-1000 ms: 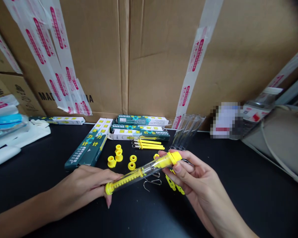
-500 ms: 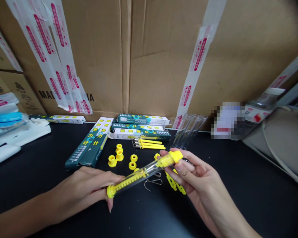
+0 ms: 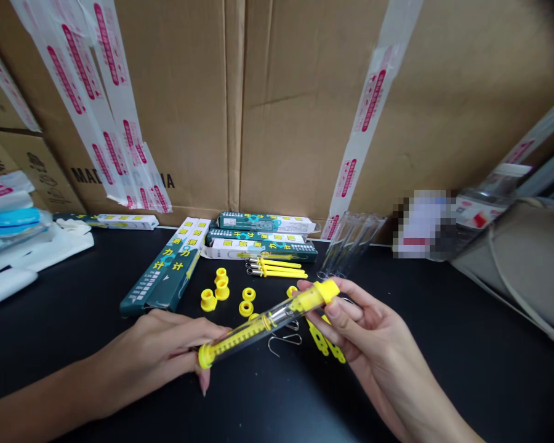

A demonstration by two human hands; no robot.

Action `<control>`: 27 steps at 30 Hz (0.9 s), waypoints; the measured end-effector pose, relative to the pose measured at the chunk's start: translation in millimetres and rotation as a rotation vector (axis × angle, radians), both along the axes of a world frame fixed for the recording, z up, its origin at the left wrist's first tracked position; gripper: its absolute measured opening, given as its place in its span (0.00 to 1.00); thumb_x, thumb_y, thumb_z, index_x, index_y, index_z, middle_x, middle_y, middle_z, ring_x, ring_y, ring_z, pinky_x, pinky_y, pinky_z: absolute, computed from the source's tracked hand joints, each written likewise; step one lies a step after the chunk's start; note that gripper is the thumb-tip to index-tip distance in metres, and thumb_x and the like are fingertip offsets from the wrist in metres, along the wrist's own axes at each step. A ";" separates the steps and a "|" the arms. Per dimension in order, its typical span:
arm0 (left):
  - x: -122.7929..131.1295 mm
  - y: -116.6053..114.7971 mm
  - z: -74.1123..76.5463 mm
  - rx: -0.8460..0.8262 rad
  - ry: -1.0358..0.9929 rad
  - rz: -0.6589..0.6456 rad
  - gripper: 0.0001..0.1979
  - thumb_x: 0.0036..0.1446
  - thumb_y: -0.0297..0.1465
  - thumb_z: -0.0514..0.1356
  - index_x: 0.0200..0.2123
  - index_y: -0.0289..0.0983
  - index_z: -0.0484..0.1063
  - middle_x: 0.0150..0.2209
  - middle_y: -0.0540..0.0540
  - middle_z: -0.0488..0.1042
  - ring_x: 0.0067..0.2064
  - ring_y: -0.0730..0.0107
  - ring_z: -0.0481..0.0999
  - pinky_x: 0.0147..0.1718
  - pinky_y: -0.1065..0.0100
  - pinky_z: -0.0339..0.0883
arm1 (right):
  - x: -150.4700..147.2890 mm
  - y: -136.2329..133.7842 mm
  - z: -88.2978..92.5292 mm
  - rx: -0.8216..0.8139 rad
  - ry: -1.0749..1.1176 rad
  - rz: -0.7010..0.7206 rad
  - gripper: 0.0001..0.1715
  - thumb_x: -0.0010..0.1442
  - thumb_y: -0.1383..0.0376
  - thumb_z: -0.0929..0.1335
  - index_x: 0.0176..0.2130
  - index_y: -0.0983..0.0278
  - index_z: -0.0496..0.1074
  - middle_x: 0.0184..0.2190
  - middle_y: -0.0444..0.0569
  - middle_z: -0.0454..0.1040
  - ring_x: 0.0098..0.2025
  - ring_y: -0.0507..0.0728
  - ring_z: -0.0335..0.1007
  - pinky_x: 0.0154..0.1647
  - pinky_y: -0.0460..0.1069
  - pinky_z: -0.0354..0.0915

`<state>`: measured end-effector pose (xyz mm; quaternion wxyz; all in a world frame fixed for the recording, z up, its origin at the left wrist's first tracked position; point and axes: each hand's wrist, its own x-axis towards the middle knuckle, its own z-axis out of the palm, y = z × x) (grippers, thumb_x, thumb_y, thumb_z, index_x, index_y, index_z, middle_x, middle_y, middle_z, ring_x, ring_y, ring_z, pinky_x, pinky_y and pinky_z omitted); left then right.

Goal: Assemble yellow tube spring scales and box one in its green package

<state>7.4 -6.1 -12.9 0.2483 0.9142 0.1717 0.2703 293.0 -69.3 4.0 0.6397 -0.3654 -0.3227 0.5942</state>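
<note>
A clear tube with a yellow scaled rod inside (image 3: 244, 338) is held slantwise between both hands, a yellow cap at each end. My left hand (image 3: 152, 347) grips its lower left end. My right hand (image 3: 369, 326) pinches the upper right cap, where a metal hook partly shows behind the fingers. Beneath the tube lie metal hooks (image 3: 285, 338) and flat yellow pieces (image 3: 321, 339), partly covered by my right hand. Yellow collars (image 3: 208, 300) and yellow rings (image 3: 246, 308) sit behind the tube, with yellow rods with springs (image 3: 281, 271) farther back.
Green and white boxes (image 3: 164, 267) lie at the back left and centre. Clear tubes (image 3: 351, 243) stand right of them. A large cardboard box (image 3: 295, 111) rises behind the black table (image 3: 277, 406). A bottle (image 3: 484, 203) and grey bag (image 3: 530, 264) are at right, white packaging (image 3: 69, 243) at left.
</note>
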 end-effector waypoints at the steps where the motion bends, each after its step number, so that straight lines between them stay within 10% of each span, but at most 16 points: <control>1: -0.2 -0.3 0.7 -0.001 0.006 0.002 0.17 0.73 0.30 0.58 0.62 0.45 0.68 0.30 0.57 0.84 0.34 0.77 0.84 0.38 0.83 0.72 | -0.1 0.5 -0.5 -0.007 0.008 -0.009 0.13 0.57 0.65 0.81 0.44 0.58 0.84 0.42 0.50 0.88 0.45 0.55 0.85 0.51 0.45 0.77; 27: -1.4 1.1 1.5 0.034 0.024 -0.022 0.16 0.75 0.32 0.56 0.63 0.44 0.67 0.31 0.57 0.84 0.34 0.79 0.83 0.42 0.85 0.70 | 0.2 1.5 -2.5 0.009 -0.030 -0.016 0.12 0.55 0.64 0.81 0.42 0.57 0.86 0.39 0.48 0.88 0.41 0.55 0.86 0.50 0.45 0.78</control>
